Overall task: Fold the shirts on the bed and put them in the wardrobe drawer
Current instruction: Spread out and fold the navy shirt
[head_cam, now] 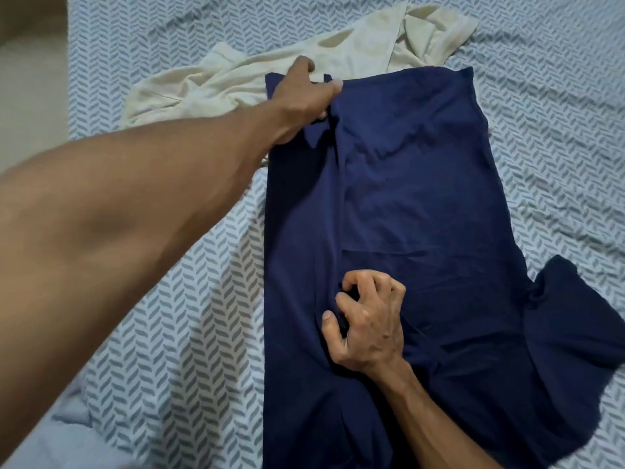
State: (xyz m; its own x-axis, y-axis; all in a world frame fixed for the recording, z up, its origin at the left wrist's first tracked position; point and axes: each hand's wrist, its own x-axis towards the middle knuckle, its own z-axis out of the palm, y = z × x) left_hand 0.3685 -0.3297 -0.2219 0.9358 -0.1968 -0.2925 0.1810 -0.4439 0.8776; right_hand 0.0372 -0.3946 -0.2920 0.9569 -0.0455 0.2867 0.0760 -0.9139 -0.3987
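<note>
both hands (306,98) on navy shirt (422,198) — half-folded

Left arm: bare to above the elbow, no sleeve visible.
Right arm: bare forearm.
Hands: no rings, watch or gloves.

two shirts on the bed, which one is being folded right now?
The navy shirt: both the left hand and right hand grip its folded-over side panel. The cream shirt lies crumpled beyond it, not gripped.
</note>
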